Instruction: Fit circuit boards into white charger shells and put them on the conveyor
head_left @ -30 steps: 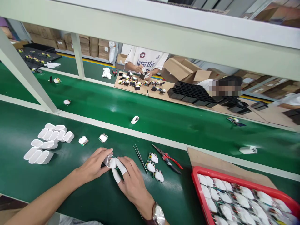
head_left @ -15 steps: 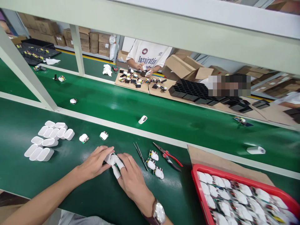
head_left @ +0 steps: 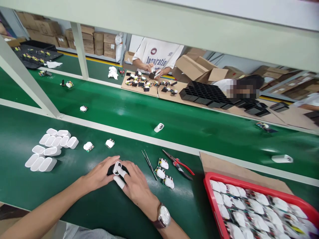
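Observation:
My left hand [head_left: 101,174] and my right hand [head_left: 134,184] meet low on the green table, both closed on a small white charger shell [head_left: 116,168] that sits over a dark block. White finger cots cover two fingers of my right hand, and a watch [head_left: 163,215] is on that wrist. Just right of my hands lie tweezers [head_left: 149,162], three small circuit boards with white parts [head_left: 163,172] and red-handled pliers [head_left: 178,165].
Several empty white shells [head_left: 50,149] are grouped at the left, with two loose parts [head_left: 99,145] beside them. A red tray [head_left: 211,186] of boards fills the lower right. White pieces [head_left: 159,127] ride the conveyor. A person in a white shirt [head_left: 157,56] works opposite, beside black trays [head_left: 204,96].
My hands have closed in tighter over the shell, pressing it down onto the dark block. The pieces on the conveyor have drifted to the right.

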Demonstrator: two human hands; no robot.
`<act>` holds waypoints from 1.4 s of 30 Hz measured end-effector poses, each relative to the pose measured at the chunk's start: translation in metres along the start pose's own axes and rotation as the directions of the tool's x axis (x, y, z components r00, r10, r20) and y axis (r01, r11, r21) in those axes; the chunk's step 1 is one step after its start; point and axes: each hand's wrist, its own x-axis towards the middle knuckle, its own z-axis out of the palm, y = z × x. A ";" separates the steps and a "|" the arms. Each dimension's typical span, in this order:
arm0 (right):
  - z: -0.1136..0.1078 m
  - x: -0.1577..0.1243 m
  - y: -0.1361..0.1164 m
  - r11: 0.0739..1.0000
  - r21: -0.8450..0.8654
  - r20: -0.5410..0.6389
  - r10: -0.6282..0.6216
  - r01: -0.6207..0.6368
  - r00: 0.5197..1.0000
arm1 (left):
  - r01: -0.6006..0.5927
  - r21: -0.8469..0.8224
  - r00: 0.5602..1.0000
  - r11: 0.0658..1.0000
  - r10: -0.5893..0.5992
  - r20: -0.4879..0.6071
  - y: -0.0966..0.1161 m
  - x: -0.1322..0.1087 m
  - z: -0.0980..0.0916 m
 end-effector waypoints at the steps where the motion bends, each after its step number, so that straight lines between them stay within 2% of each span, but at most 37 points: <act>1: 0.001 0.002 0.000 1.000 0.010 0.014 0.012 -0.012 1.000 | 0.029 -0.009 1.000 1.000 -0.029 0.013 0.000 0.000 -0.001; 6: 0.002 0.006 0.005 0.988 0.141 -0.022 0.063 -0.059 0.998 | 0.101 -0.086 0.992 0.991 -0.094 0.085 0.006 0.001 -0.008; 10: 0.003 0.007 0.012 0.976 0.218 0.006 0.004 -0.006 1.000 | 0.129 -0.109 0.989 0.986 -0.120 0.089 0.010 0.004 -0.011; 14: 0.006 0.004 0.018 0.984 0.138 -0.042 -0.109 0.114 0.993 | 0.125 -0.100 0.989 0.987 -0.116 0.092 0.009 0.004 -0.011; 17: 0.007 0.001 0.021 0.985 0.062 -0.026 -0.158 0.159 0.987 | 0.101 -0.086 0.991 0.991 -0.093 0.095 0.009 0.004 -0.009; 21: 0.007 -0.002 0.022 0.987 0.129 -0.037 -0.092 0.096 0.995 | 0.094 -0.065 0.993 0.993 -0.089 0.081 0.009 0.003 -0.007; 26: 0.006 -0.001 0.019 0.990 0.107 -0.046 -0.089 0.094 0.995 | 0.092 -0.036 0.992 0.995 -0.089 0.086 0.009 0.004 -0.008; 30: 0.004 0.001 0.021 0.955 0.296 -0.071 0.019 0.003 0.997 | 0.082 -0.040 0.993 0.996 -0.078 0.091 0.009 0.004 -0.007; 33: 0.004 -0.001 0.022 0.956 0.293 -0.080 0.008 0.016 0.997 | 0.080 -0.012 0.993 0.997 -0.079 0.093 0.013 0.004 -0.011; 36: 0.006 -0.005 0.023 0.980 0.191 -0.079 -0.043 0.058 0.996 | 0.066 0.090 0.977 0.994 -0.083 0.198 0.023 0.014 -0.031; 38: 0.008 -0.008 0.023 0.987 0.151 -0.108 -0.040 0.056 0.993 | -0.006 0.154 0.955 0.988 -0.040 0.294 0.028 0.033 -0.056; 39: 0.009 -0.009 0.023 0.989 0.136 -0.123 -0.037 0.054 0.992 | -0.049 0.189 0.953 0.981 -0.011 0.302 0.028 0.047 -0.070; 40: 0.010 -0.010 0.024 0.991 0.119 -0.135 -0.037 0.054 0.990 | -0.082 0.241 0.963 0.967 0.014 0.269 0.026 0.063 -0.086; 42: 0.012 -0.012 0.023 0.995 0.074 -0.147 -0.051 0.062 0.988 | -0.067 0.401 0.996 0.914 0.038 0.079 0.014 0.100 -0.115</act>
